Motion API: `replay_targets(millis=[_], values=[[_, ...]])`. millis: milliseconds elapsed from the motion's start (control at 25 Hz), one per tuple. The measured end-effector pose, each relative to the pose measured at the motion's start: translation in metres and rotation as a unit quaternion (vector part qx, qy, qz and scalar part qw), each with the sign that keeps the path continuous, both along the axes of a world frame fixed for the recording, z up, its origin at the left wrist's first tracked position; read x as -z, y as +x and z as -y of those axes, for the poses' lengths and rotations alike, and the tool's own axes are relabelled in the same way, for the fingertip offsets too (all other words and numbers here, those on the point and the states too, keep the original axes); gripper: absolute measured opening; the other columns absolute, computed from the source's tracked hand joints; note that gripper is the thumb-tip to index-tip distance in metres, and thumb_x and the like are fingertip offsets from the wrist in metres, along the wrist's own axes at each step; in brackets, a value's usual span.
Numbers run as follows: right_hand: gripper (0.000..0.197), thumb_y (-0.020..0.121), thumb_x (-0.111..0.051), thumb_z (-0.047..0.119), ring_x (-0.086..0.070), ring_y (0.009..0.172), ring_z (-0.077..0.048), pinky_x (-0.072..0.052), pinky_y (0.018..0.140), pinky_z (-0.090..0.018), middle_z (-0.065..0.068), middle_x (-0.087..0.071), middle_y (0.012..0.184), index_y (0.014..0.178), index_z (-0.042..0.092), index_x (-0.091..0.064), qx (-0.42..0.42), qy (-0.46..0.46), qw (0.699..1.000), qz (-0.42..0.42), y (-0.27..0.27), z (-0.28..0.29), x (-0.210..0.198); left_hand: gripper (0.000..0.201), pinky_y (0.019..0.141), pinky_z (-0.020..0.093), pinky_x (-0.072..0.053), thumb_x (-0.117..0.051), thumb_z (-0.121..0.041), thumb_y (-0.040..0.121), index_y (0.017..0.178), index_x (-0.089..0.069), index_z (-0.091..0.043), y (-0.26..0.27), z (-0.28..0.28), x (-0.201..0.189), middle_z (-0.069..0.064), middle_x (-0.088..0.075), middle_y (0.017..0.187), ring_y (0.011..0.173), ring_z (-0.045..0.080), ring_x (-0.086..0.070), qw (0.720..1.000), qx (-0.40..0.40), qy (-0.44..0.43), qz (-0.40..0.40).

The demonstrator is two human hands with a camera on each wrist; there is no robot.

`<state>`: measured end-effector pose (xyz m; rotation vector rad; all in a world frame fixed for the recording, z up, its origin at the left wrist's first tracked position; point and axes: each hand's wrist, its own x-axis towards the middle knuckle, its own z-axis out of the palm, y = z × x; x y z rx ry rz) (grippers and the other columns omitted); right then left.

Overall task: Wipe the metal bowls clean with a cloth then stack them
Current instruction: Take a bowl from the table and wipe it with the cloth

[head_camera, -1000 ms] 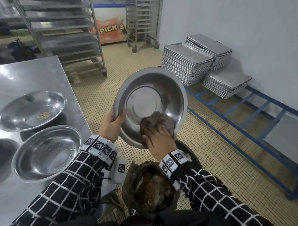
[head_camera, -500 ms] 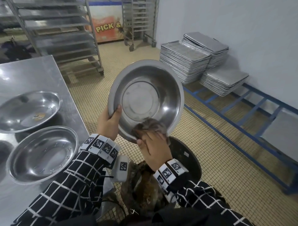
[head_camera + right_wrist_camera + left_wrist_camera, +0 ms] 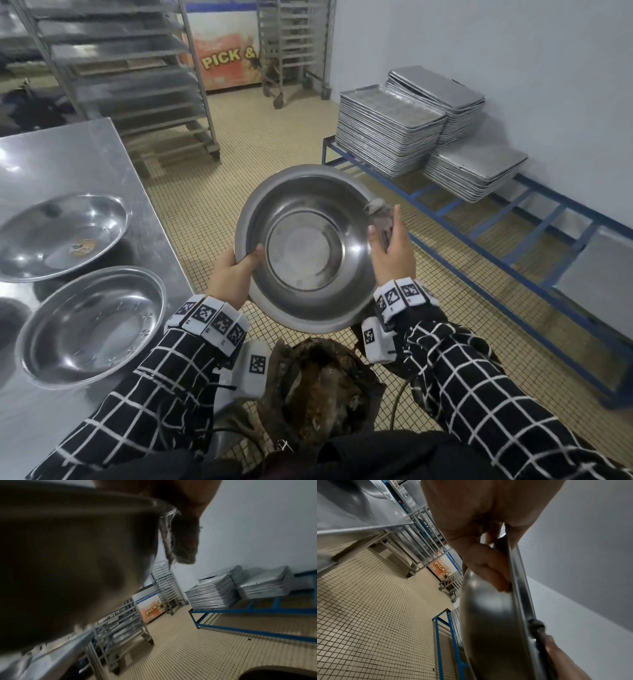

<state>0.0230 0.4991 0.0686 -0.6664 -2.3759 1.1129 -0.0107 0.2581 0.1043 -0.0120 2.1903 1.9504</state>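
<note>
Cloth (image 3: 380,219) mostly hidden between right hand (image 3: 392,248) and bowl (image 3: 305,246).

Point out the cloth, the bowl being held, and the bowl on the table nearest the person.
cloth (image 3: 379,216): head view, bunched part at the rim.
held bowl (image 3: 305,248): head view, flat inner bottom.
nearest table bowl (image 3: 90,327): head view, inner bottom.
</note>
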Motion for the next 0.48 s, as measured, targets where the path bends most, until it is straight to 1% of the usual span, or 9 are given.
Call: replay_targets(millis=[40, 80, 120, 160, 240, 320, 400, 440, 480], values=[[0.067, 0.093, -0.051, 0.045, -0.053, 0.118, -0.021, -0.046, 0.092, -0.034, 0.002, -0.05, 0.135, 0.149, 0.022, -0.022, 0.0, -0.045, 0.999, -0.005, 0.0, -0.004, -0.008, 0.013, 0.061, 0.038, -0.056, -0.055, -0.029, 0.093, 0.091, -0.058, -0.017, -0.003, 0.004, 0.001, 0.009, -0.067, 0.08, 0.066, 0.024, -0.065, 1.0, 0.012, -0.004, 0.018], [0.061, 0.092, -0.057, 0.04, -0.058, 0.105, -0.018, -0.046, 0.086, -0.032, 0.005, -0.058, 0.116, 0.144, 0.02, -0.032, -0.003, -0.084, 0.996, -0.001, 0.0, -0.008, -0.012, 0.015, 0.06, 0.038, -0.057, -0.056, -0.028, 0.093, 0.092, -0.059, -0.014, -0.006, 0.008, 0.001, 0.01, -0.067, 0.078, 0.063, 0.025, -0.066, 0.999, 0.024, -0.009, 0.028], [0.054, 0.09, -0.061, 0.035, -0.059, 0.094, -0.017, -0.044, 0.081, -0.029, 0.007, -0.059, 0.102, 0.137, 0.017, -0.041, -0.008, -0.107, 0.994, 0.013, 0.0, -0.01, -0.015, 0.015, 0.058, 0.036, -0.057, -0.056, -0.026, 0.092, 0.093, -0.061, -0.012, -0.009, 0.011, 0.002, 0.01, -0.068, 0.076, 0.06, 0.023, -0.066, 0.999, 0.033, -0.011, 0.028], [0.046, 0.089, -0.064, 0.03, -0.06, 0.089, -0.017, -0.044, 0.079, -0.029, 0.007, -0.059, 0.096, 0.129, 0.014, -0.048, -0.014, -0.111, 0.993, 0.032, 0.0, -0.012, -0.014, 0.013, 0.055, 0.033, -0.057, -0.057, -0.024, 0.092, 0.093, -0.062, -0.012, -0.012, 0.014, 0.002, 0.009, -0.068, 0.075, 0.058, 0.02, -0.067, 0.999, 0.032, -0.009, 0.018], [0.034, 0.088, -0.065, 0.023, -0.063, 0.087, -0.02, -0.05, 0.079, -0.033, 0.001, -0.063, 0.095, 0.119, 0.012, -0.055, -0.022, -0.117, 0.992, 0.042, 0.002, -0.008, -0.008, 0.009, 0.055, 0.025, -0.056, -0.061, -0.023, 0.089, 0.098, -0.064, -0.021, -0.014, 0.017, 0.002, 0.003, -0.07, 0.081, 0.063, 0.014, -0.069, 1.0, -0.005, -0.003, -0.021], [0.032, 0.089, -0.063, 0.018, -0.063, 0.087, -0.02, -0.053, 0.084, -0.038, -0.001, -0.064, 0.097, 0.119, 0.011, -0.055, 0.008, -0.145, 0.989, 0.014, 0.005, 0.003, -0.001, 0.024, 0.063, 0.024, -0.057, -0.066, -0.027, 0.086, 0.109, -0.06, -0.028, -0.012, 0.019, 0.006, -0.003, -0.07, 0.097, 0.077, 0.012, -0.07, 0.996, -0.036, -0.013, -0.081], [0.04, 0.09, -0.061, 0.014, -0.061, 0.09, -0.016, -0.052, 0.083, -0.032, 0.0, -0.063, 0.105, 0.128, 0.013, -0.05, 0.047, -0.191, 0.98, -0.034, 0.007, 0.016, 0.003, 0.05, 0.069, 0.031, -0.059, -0.069, -0.029, 0.083, 0.128, -0.047, -0.023, -0.005, 0.016, 0.011, -0.003, -0.062, 0.114, 0.085, 0.014, -0.07, 0.995, -0.014, -0.007, -0.099], [0.044, 0.09, -0.06, 0.014, -0.06, 0.092, -0.014, -0.05, 0.079, -0.026, 0.001, -0.063, 0.11, 0.132, 0.014, -0.047, 0.059, -0.215, 0.973, -0.058, 0.007, 0.023, 0.003, 0.057, 0.069, 0.033, -0.059, -0.069, -0.028, 0.082, 0.132, -0.041, -0.022, 0.001, 0.013, 0.013, -0.002, -0.06, 0.116, 0.085, 0.016, -0.07, 0.996, 0.013, 0.003, -0.085], [0.045, 0.091, -0.059, 0.015, -0.059, 0.093, -0.013, -0.047, 0.074, -0.019, 0.003, -0.062, 0.112, 0.134, 0.016, -0.045, 0.065, -0.23, 0.968, -0.079, 0.007, 0.03, 0.003, 0.056, 0.068, 0.034, -0.059, -0.069, -0.027, 0.081, 0.13, -0.041, -0.022, 0.007, 0.008, 0.015, -0.001, -0.061, 0.114, 0.084, 0.016, -0.07, 0.997, 0.045, 0.01, -0.066]])
